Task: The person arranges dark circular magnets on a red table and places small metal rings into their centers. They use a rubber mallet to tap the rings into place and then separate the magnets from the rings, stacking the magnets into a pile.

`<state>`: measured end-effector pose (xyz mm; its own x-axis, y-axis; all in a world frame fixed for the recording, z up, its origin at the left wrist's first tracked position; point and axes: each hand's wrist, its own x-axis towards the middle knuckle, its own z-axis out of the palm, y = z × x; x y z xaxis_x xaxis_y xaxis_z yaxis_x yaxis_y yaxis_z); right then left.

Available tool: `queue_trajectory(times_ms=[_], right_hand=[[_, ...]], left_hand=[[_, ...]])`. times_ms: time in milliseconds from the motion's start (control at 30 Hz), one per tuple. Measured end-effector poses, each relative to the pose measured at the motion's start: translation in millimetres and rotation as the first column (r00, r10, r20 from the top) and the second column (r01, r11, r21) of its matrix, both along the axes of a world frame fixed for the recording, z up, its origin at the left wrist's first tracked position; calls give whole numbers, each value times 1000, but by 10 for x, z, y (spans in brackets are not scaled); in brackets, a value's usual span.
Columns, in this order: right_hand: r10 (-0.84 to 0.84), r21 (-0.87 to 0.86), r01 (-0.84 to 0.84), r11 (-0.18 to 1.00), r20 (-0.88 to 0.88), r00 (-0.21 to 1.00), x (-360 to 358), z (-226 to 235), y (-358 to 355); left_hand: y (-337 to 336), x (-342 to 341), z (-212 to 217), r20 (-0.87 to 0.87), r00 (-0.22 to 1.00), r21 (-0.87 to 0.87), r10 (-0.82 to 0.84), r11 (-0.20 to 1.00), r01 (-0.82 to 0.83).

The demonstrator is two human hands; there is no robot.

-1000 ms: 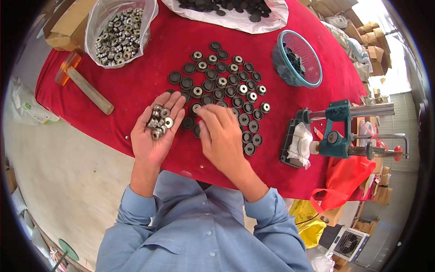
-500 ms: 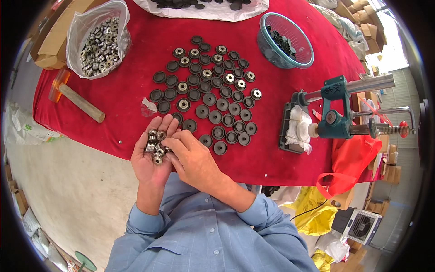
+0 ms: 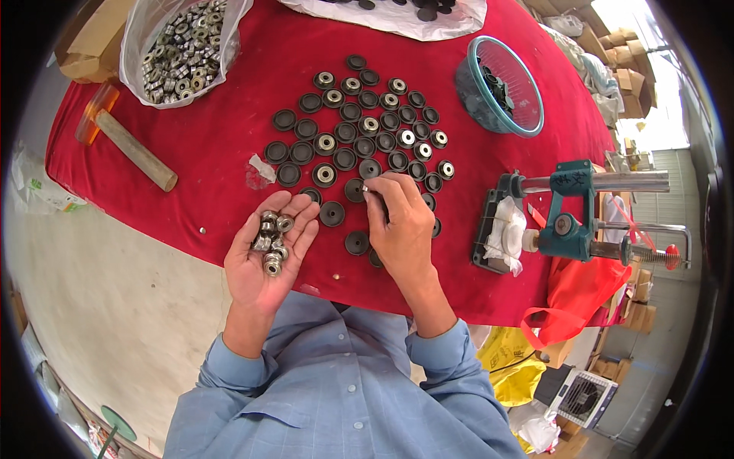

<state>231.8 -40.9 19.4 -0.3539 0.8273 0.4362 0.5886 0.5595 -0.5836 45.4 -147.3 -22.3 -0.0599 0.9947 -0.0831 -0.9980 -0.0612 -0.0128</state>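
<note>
Head view: a loose heap of small metal bearings [image 3: 271,239] is cupped in the left hand [image 3: 264,256], which lies palm up with its fingers spread and only lightly curled, just at the near edge of the red-covered bench [image 3: 229,153]. One further bearing [image 3: 365,188] is pinched between the fingertips of the right hand [image 3: 401,229], which is drawn together on it and held low over a black rubber disc [image 3: 354,189] at the near end of the spread of discs [image 3: 359,130]. Whether the bearing already touches the disc cannot be told.

Several risks can be judged from this. Because the left palm is open and sits partly beyond the bench edge, a slight tilt could let bearings roll off and be lost on the floor [image 3: 99,306]. The pinched bearing is small and smooth; if it is pressed down off-centre it may be seated crooked, or it may slip from the fingertips and skip among the neighbouring discs. Discs already fitted with bearings lie touching empty ones, so a nudge from the right wrist could shift them and mix the two. A green press [image 3: 569,222], a wooden-handled mallet [image 3: 130,149], a bag of more bearings [image 3: 180,46] and a blue bowl [image 3: 501,88] are kept well apart from the hands.
</note>
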Motion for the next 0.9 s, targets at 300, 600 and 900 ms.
queue_trajectory(times_ms=[300,600,900], right_hand=[[91,153,-125,980,215,972,10,-112,-20],[11,219,-82,972,307,952,12,-141,-244],[176,-230,-205,951,-143,974,-239,200,-606]], left_hand=[[1,10,-55,-50,999,49,-6,999,9],[14,9,-56,-67,998,37,-11,999,13],[14,46,-9,-89,996,-2,29,1000,-30]])
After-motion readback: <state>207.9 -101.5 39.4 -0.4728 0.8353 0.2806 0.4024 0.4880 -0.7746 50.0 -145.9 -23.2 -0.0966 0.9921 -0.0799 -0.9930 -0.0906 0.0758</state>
